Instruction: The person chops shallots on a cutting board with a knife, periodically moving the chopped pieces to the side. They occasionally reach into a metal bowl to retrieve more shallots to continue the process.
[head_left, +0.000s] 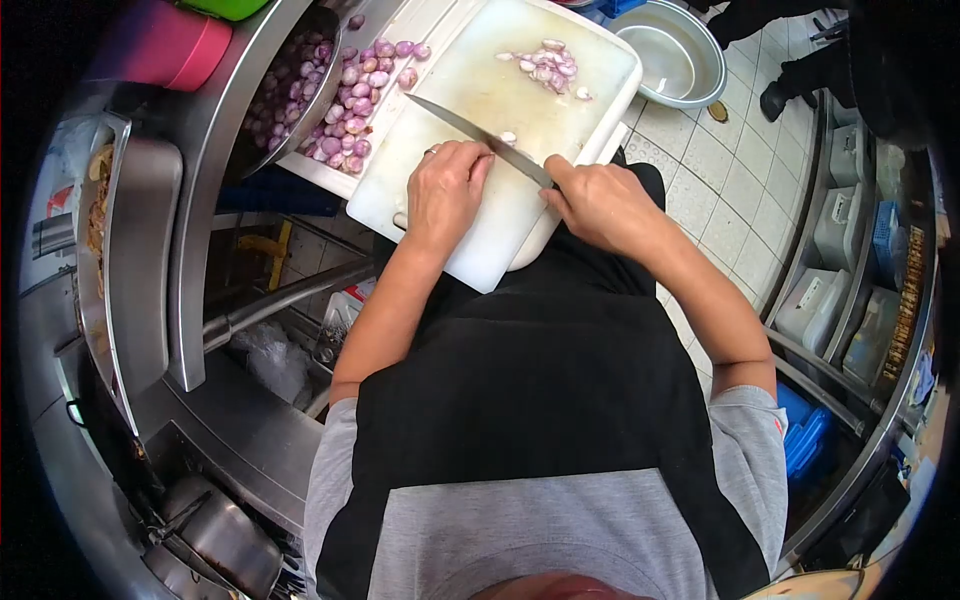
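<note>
My right hand (605,203) is wrapped round the handle of a kitchen knife (463,127), whose long blade points up and left across a white cutting board (405,160). My left hand (445,195) rests on the board with fingers curled together, their tips close to the blade. Whatever lies beneath those fingertips is hidden. Just beyond the blade lies a small pale shallot piece (508,137). Toward the far end of the board sits a pile of cut shallots (550,68). Whole purple shallots (355,105) are heaped left of the board, on a white tray (312,172).
A metal bowl (325,95) of more shallots stands at the left, by a steel counter edge (190,250). A large metal basin (680,60) is at the far right, above the tiled floor (735,205). Shelves with grey bins (815,308) line the right; another person's legs (810,80) show there.
</note>
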